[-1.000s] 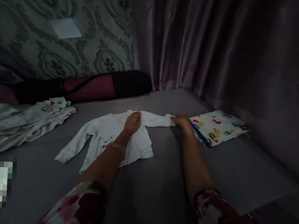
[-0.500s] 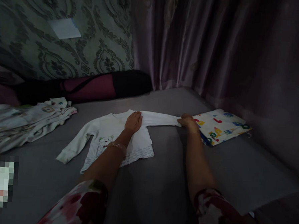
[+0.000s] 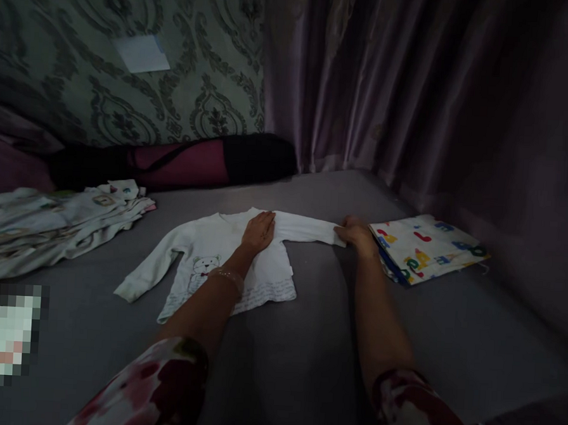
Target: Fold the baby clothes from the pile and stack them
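Observation:
A small white long-sleeved shirt (image 3: 272, 272) with a bear print lies spread on the grey bed surface, its hem lined with rows of small writing. My left hand (image 3: 259, 230) rests flat on the shirt near the right shoulder, fingers stretched out. At the end of the right sleeve, my right hand (image 3: 356, 234) has its fingers closed on the cuff. The sleeve runs straight between the two hands. My left forearm covers part of the shirt's front.
A folded cloth with colourful letters (image 3: 429, 245) lies right of my right hand. Crumpled clothes (image 3: 64, 220) are piled at the left. A long maroon and black bag (image 3: 186, 160) lies along the patterned wall. Purple curtains (image 3: 329, 81) hang at the back right.
The view has shifted slightly, so the scene sits a little further right. Both hands keep their places on the shirt, and the sleeve stays stretched out.

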Available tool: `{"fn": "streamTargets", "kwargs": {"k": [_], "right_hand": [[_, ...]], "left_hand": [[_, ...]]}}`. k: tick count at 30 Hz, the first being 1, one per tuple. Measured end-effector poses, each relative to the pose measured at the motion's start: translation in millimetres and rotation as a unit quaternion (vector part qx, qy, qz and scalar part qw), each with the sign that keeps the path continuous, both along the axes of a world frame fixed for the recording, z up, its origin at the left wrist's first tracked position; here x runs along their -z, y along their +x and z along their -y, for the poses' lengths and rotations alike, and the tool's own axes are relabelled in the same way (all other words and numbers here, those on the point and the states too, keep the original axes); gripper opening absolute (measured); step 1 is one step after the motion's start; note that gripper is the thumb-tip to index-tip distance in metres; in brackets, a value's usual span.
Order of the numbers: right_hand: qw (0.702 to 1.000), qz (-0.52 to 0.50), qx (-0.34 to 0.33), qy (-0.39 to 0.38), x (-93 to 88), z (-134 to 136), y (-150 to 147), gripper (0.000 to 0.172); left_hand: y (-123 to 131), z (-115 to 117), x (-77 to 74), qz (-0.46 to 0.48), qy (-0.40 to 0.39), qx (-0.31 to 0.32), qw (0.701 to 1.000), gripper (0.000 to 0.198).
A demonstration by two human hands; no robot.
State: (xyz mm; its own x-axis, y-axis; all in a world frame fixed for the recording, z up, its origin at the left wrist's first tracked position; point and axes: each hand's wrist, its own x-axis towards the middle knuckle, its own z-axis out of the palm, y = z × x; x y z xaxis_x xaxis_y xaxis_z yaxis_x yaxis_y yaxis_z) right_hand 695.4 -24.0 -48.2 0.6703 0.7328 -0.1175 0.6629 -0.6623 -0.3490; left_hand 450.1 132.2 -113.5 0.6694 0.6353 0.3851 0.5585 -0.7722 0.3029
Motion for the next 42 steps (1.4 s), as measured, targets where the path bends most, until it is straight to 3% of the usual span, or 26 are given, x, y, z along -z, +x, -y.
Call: {"fn": "streamTargets", "kwargs": {"k": [7, 12, 17, 26, 32, 35, 39, 42], "right_hand": [[0.992, -0.052, 0.041, 0.110, -3.0, -18, -14, 0.035], [0.984, -0.022, 0.031, 0.171, 4.0, -11, -19, 0.037], [0.987, 0.032, 0.059, 0.145, 12.7, -4, -21, 0.036], [0.988, 0.093, 0.047, 0.116, 26.3, -14, -25, 0.036], [0.978, 0.149, 0.062, 0.134, 17.0, -11, -30, 0.038], [0.980, 0.154, -0.014, 0.126, 9.5, -18, -46, 0.044], [0.966, 0.128, -0.218, 0.059, 14.0, -34, -75, 0.050], [0.966, 0.101, -0.239, -0.009, 24.7, -39, -86, 0.056]], "left_hand": [[2, 1, 0.5, -0.019, -0.010, -0.020, 1.000, 0.045], [3, 5, -3.6, -0.049, -0.036, -0.042, 0.997, 0.050], [5, 4, -4.0, -0.073, -0.047, -0.047, 0.995, 0.055], [8, 7, -9.1, -0.108, -0.064, -0.059, 0.990, 0.067], [10, 9, -10.4, -0.123, -0.057, -0.067, 0.989, 0.065], [10, 10, -10.1, -0.125, -0.047, -0.067, 0.989, 0.065], [12, 10, -9.8, -0.134, -0.055, -0.076, 0.986, 0.067], [16, 11, -11.2, -0.148, -0.075, -0.092, 0.982, 0.070]]}}
